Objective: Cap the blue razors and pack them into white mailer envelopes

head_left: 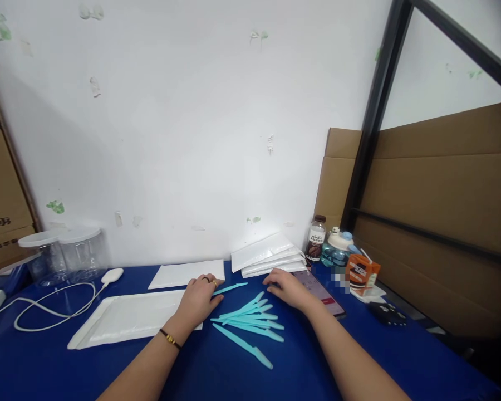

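Note:
My left hand (199, 299) rests on the edge of a white padded envelope (125, 321) on the blue table, fingers curled, with one turquoise plastic tool (230, 288) lying at its fingertips. My right hand (287, 288) lies palm down beside a pile of several turquoise plastic tools (250, 323), fingers stretched toward a stack of white envelopes (269, 254). Nothing is visibly lifted by either hand.
Another white envelope (187, 273) lies flat behind my left hand. A phone (322, 292) lies right of my right hand, near a dark bottle (315, 239), a blue cup (338, 249) and an orange carton (361, 273). Clear jars (73, 253) and a white cable (54, 303) sit left. Cardboard stands right.

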